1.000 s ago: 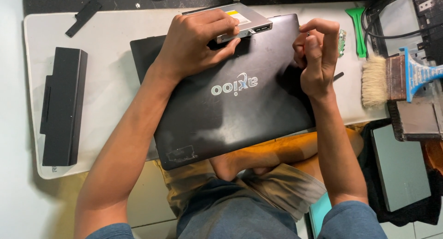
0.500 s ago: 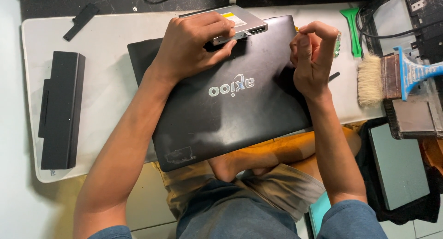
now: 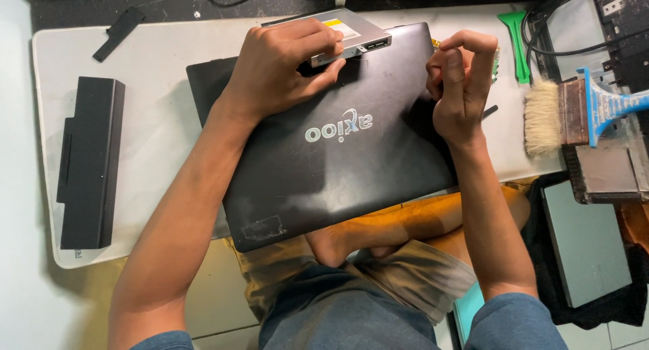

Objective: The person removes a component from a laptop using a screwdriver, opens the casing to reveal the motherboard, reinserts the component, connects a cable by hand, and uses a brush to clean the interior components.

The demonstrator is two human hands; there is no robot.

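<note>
Black laptop (image 3: 324,147) is covered by the left hand (image 3: 284,66), closed on a grey drive (image 3: 351,34); the right hand (image 3: 460,86) is curled, nothing seen held, near a brush (image 3: 561,117) at the mat's (image 3: 155,120) right edge.

Under my left hand (image 3: 280,69) I see a thin grey metal optical drive (image 3: 355,34) with a dull brushed finish and a paper label on its top face. Beneath it lies a closed black plastic laptop (image 3: 338,167); its lid is semi-gloss, smudged, with a scuffed patch of sticker residue near the corner closest to me. Right of my right hand (image 3: 460,86) I note a glossy green plastic pry tool (image 3: 519,42) and a brush with a smooth blue plastic handle and pale, coarse bristles (image 3: 561,113). Far left of my left hand rests a matt black plastic battery pack (image 3: 88,162) on a smooth white mat (image 3: 159,120).
</note>
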